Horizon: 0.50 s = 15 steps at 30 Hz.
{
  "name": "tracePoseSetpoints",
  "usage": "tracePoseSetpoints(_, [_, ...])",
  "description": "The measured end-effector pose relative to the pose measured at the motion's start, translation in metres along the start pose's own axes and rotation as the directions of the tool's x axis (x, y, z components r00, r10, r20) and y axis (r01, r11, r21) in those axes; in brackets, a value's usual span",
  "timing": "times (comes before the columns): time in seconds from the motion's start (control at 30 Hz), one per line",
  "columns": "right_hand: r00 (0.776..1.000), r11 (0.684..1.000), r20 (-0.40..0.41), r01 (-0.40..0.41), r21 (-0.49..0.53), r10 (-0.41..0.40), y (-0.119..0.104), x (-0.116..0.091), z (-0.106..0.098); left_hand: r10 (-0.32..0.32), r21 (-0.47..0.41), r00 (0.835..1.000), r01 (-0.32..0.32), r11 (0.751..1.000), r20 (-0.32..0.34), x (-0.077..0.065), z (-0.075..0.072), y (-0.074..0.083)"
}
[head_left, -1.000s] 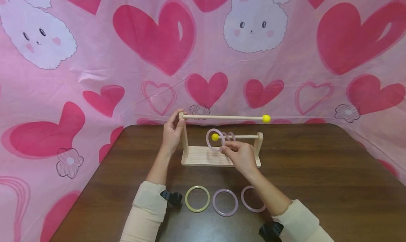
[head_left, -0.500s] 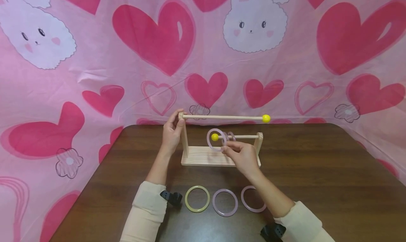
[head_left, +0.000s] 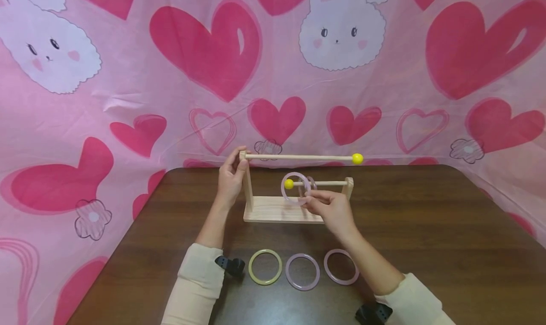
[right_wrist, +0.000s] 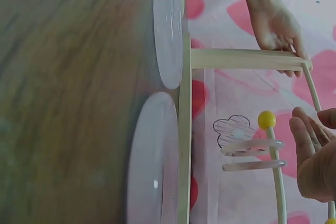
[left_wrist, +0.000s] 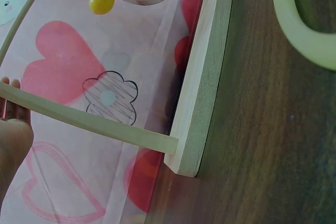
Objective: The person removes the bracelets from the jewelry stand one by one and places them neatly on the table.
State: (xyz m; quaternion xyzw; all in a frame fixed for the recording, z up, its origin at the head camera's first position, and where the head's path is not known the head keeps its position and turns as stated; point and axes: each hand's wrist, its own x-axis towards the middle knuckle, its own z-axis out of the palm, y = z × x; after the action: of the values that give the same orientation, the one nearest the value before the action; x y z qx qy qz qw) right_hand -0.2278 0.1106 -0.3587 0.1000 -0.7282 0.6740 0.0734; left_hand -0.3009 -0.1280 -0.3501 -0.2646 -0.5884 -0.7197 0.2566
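Observation:
In the head view, a pale wooden stand (head_left: 277, 210) has two posts and two horizontal rods tipped with yellow balls. My left hand (head_left: 230, 178) grips the top of its left post, thumb in front and fingers behind. My right hand (head_left: 334, 211) pinches the lower right edge of a translucent lilac ring (head_left: 283, 192). That ring encircles the lower rod (head_left: 330, 183), just past its yellow ball (head_left: 289, 184). Further along the same rod hang other lilac rings (right_wrist: 254, 166), seen edge-on in the right wrist view. The upper rod (head_left: 298, 157) carries no ring.
On the dark wooden table (head_left: 170, 230), in front of the stand, a yellow-green ring (head_left: 251, 275), a lilac ring (head_left: 288, 276) and a pinkish-lilac ring (head_left: 327, 273) lie flat in a row. A pink cloth (head_left: 179, 97) with hearts and rabbits hangs behind.
My right hand has moved slightly right, and the pinched ring has slid with it along the lower rod, away from the yellow ball. The left hand keeps its grip on the post.

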Motion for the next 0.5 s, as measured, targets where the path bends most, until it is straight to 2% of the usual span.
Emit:
tracePoseSetpoints(0.23, [0.999, 0.996, -0.015, -0.040, 0.083, 0.042, 0.001, -0.001, -0.008, 0.001, -0.015, 1.000, -0.001, 1.000, -0.002, 0.001, 0.000, 0.000])
tracePoseSetpoints(0.5, [0.996, 0.989, -0.012, -0.082, 0.123, 0.084, 0.006, 0.001, -0.023, -0.005, -0.013, 1.000, 0.005, 1.000, -0.005, 0.001, 0.000, 0.001])
